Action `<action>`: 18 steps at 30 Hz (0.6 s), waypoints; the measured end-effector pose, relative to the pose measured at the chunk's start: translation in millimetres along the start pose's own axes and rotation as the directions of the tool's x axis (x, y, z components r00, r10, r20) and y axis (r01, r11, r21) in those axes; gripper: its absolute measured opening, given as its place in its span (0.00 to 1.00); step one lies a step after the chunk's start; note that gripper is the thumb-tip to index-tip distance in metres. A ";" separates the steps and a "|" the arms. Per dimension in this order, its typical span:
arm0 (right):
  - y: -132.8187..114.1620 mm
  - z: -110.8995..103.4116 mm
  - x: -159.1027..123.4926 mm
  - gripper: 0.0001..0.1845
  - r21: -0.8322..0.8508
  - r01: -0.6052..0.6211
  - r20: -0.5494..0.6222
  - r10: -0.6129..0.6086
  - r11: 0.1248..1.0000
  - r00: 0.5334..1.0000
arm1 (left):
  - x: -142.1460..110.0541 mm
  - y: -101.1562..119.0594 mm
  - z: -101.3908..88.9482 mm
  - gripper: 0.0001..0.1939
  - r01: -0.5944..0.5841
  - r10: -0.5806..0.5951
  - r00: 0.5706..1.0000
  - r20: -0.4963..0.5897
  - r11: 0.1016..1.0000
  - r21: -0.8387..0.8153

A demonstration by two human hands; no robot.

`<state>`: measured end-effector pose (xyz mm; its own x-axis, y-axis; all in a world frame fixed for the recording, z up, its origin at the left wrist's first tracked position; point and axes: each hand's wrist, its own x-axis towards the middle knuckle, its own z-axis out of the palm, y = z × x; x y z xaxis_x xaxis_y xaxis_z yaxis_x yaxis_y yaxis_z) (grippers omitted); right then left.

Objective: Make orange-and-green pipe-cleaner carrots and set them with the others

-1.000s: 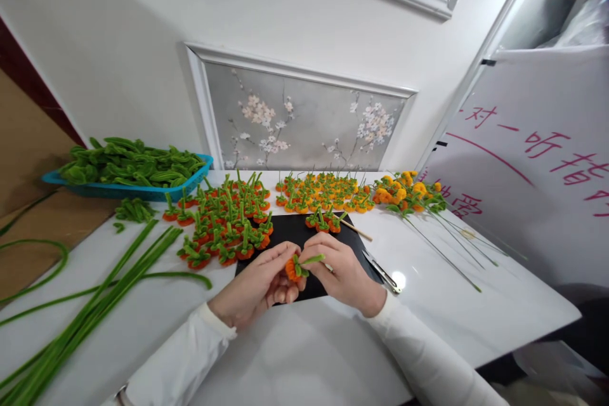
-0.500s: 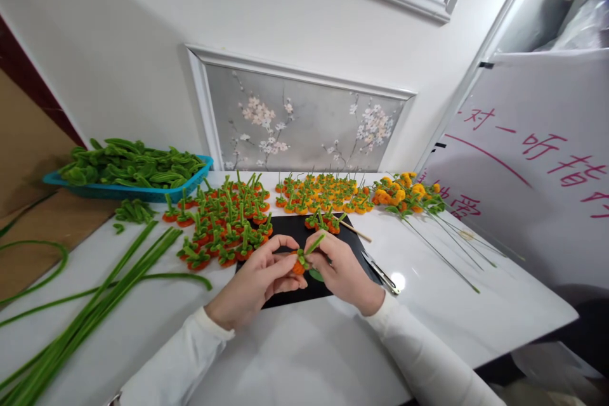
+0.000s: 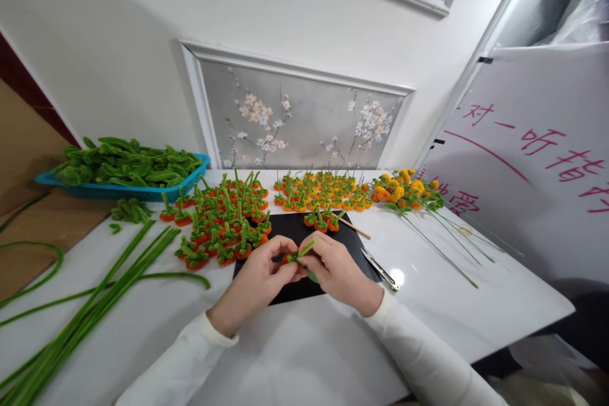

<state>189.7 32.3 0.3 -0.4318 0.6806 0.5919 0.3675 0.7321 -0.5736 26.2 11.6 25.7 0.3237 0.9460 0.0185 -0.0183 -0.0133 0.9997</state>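
Observation:
Both hands meet over a black mat (image 3: 295, 228) on the white table (image 3: 304, 355). My left hand (image 3: 259, 279) pinches a small orange pipe-cleaner flower (image 3: 291, 258) with a green stem. My right hand (image 3: 335, 269) is closed on the same piece, its fingers on the green stem that sticks up to the right. A group of orange flowers with green stems (image 3: 223, 219) lies just beyond my left hand. Three similar flowers (image 3: 322, 222) sit at the mat's far edge.
Long green pipe cleaners (image 3: 90, 311) lie along the left. A blue tray of green leaves (image 3: 124, 168) stands at the back left. Yellow-orange flowers (image 3: 323, 190) and stemmed yellow flowers (image 3: 409, 193) fill the back. Scissors (image 3: 380, 269) and a wooden stick (image 3: 356, 228) lie right of the mat.
Both hands have drawn closer together and lifted the flower slightly away from me. The orange head is now mostly hidden by fingers, and the green stem has swung from level to pointing up.

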 end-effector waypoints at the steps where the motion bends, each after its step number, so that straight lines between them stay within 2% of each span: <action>1: -0.1 -0.3 0.4 0.04 0.040 -0.025 0.004 0.025 0.999 1.000 | 0.2 0.7 -0.7 0.08 0.033 -0.033 0.999 -0.010 0.999 -0.008; 4: -0.4 -1.4 1.0 0.03 0.138 -0.129 0.065 0.121 0.982 0.991 | -0.1 3.2 -2.5 0.08 0.075 -0.076 0.997 -0.029 0.997 -0.030; 6: -0.3 -2.5 1.0 0.03 0.142 -0.153 0.097 0.140 0.978 0.985 | 0.0 3.3 -3.0 0.08 0.066 -0.067 0.997 -0.030 0.997 -0.029; 12: 1.2 -5.9 0.6 0.05 0.003 -0.023 0.052 0.022 1.000 0.998 | 1.7 -1.4 -2.8 0.05 0.072 -0.072 0.997 -0.036 0.997 0.010; 18: 3.2 -2.2 -0.8 0.08 -0.188 0.060 0.095 -0.043 0.980 0.995 | 0.7 3.9 -1.8 0.07 0.112 -0.112 0.994 -0.016 0.994 0.008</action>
<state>193.1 34.1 -0.8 -0.5233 0.6427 0.5596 0.4889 0.7643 -0.4205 24.6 12.8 29.6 0.3087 0.9465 -0.0938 0.0255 0.0903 0.9956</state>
